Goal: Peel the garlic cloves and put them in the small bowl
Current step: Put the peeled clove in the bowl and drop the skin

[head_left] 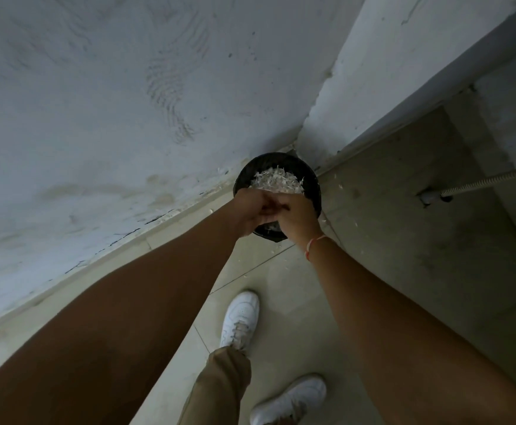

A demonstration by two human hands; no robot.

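Over the black bin (312, 179) of light, flaky garlic skins (276, 180), your left hand (250, 214) and right hand (295, 217) curl together, and I cannot tell what they hold, so pinch gently.

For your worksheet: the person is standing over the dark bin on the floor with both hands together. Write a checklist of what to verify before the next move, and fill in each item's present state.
1. Both hands over the bin: ok, left hand and right hand meet above its near rim.
2. Bin has room for peels: cannot tell, the pale heap looks fairly high.
3. What the fingers hold: cannot tell, the fingers are curled together and hide it.
4. Peels kept inside the bin: not ok, white flakes lie on the floor tiles around it.
5. Footing steady: ok, both white shoes rest flat on the floor.
6. Small bowl within reach: cannot tell, no bowl is in view.
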